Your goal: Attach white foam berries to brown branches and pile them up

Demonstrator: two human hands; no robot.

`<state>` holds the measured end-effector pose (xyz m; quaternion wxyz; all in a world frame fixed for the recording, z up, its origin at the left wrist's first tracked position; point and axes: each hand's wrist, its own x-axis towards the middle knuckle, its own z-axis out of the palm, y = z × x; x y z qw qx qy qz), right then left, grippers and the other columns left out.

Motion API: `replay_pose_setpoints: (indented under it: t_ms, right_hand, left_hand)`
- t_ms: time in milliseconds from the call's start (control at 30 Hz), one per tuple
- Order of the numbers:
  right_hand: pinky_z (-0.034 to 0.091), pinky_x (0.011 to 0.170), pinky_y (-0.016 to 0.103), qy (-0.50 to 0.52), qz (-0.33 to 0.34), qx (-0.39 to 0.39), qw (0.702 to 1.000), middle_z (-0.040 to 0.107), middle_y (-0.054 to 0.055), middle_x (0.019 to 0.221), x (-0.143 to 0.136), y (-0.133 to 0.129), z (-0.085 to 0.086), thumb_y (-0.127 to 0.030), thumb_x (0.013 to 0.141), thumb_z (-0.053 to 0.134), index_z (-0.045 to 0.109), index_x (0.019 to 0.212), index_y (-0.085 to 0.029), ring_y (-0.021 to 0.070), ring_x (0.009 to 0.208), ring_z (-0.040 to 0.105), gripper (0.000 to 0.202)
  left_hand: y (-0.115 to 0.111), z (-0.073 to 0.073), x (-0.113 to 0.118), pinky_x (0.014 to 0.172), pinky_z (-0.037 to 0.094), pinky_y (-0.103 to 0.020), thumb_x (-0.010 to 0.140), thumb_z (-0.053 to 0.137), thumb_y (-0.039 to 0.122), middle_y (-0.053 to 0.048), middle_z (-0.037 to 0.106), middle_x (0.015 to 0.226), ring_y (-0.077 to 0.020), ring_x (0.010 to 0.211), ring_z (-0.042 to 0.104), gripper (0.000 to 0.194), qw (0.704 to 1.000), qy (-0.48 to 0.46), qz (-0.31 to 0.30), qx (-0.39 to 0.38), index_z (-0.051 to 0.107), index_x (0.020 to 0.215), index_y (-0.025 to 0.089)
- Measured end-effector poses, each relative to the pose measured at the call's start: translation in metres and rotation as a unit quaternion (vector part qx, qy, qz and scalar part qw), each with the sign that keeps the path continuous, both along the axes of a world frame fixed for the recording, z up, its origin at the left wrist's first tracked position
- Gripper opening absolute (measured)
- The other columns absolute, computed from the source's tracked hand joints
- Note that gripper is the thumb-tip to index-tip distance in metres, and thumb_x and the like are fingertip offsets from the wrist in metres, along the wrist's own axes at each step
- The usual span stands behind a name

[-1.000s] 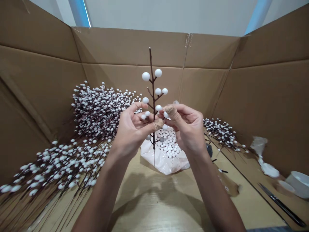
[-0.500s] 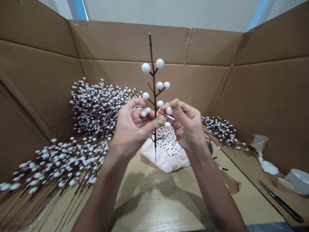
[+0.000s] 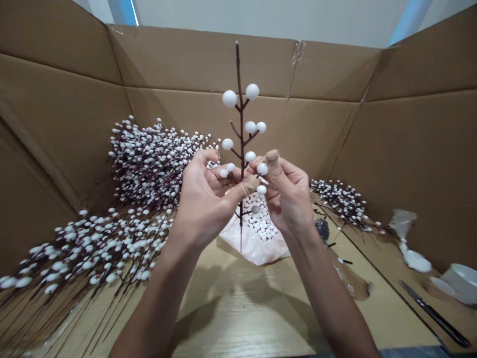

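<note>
A dark brown artificial berry stem [image 3: 241, 119] stands upright in front of me, with white balls on its short side twigs. My left hand [image 3: 212, 199] pinches the stem low down, its taped thumb across the front. Beside it, my right hand [image 3: 288, 191] holds a white berry [image 3: 262, 169] at a twig on the stem's right side, the taped thumb raised behind it. A thin white sliver shows just below that berry. One twig at the upper left has a bare tip. Behind the stem's lower end, a white plastic bag [image 3: 257, 253] lies open with many loose white berries in it.
Finished-looking berry stems are heaped at the back left [image 3: 149, 164], with more bundles [image 3: 100, 248] at the front left and a smaller bunch [image 3: 343, 201] at the right. A knife [image 3: 434, 313] and white cup [image 3: 462, 283] lie far right. Cardboard walls [image 3: 208, 64] enclose the table.
The stem appears slightly further right and higher in the view. My right hand's fingers have closed in a little around the berry, and the white sliver has turned. My left hand keeps its pinch.
</note>
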<state>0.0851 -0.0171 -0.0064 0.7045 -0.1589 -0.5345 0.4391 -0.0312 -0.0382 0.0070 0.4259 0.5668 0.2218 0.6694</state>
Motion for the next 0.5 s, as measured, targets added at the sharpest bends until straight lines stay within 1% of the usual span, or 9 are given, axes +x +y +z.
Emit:
replay_pose_setpoints:
  t_ms: [133,267,400,500]
  right_hand:
    - [0.055,0.072,0.033,-0.020,-0.004,0.011,1.000,0.067,0.000,0.078,0.0008,-0.0002,0.0003,-0.041,0.072,0.070,0.068,0.068,-0.023,0.0150,0.074,0.065,0.018]
    - [0.055,0.073,0.033,-0.027,-0.014,0.021,0.999,0.068,0.001,0.078,0.0008,0.0006,-0.0012,-0.041,0.072,0.070,0.068,0.072,-0.024,0.0160,0.078,0.066,0.017]
    - [0.055,0.071,0.031,-0.022,-0.001,0.023,0.999,0.068,0.000,0.078,-0.0001,0.0020,-0.0026,-0.039,0.072,0.071,0.069,0.072,-0.024,0.0151,0.076,0.066,0.015]
    - [0.055,0.072,0.033,-0.023,-0.006,0.019,1.000,0.068,0.000,0.078,-0.0008,0.0021,-0.0026,-0.042,0.070,0.072,0.069,0.071,-0.024,0.0159,0.076,0.066,0.018]
  left_hand:
    - [-0.0008,0.0000,0.0000,0.066,0.052,-0.023,0.055,0.080,0.008,0.008,0.054,0.065,-0.0131,0.069,0.064,0.053,1.000,-0.010,0.014,0.006,0.038,0.084,0.022]
    - [-0.0004,-0.0001,0.0005,0.067,0.051,-0.023,0.055,0.080,0.009,0.008,0.052,0.065,-0.0127,0.069,0.064,0.053,1.000,-0.012,0.012,0.007,0.038,0.084,0.023]
    - [-0.0008,-0.0001,0.0011,0.066,0.051,-0.023,0.054,0.080,0.009,0.009,0.050,0.064,-0.0113,0.067,0.063,0.054,1.000,-0.011,0.018,0.007,0.036,0.082,0.023]
    - [-0.0004,-0.0003,0.0006,0.065,0.051,-0.022,0.055,0.079,0.009,0.008,0.051,0.066,-0.0108,0.067,0.062,0.054,1.000,-0.009,0.028,0.005,0.036,0.083,0.023]
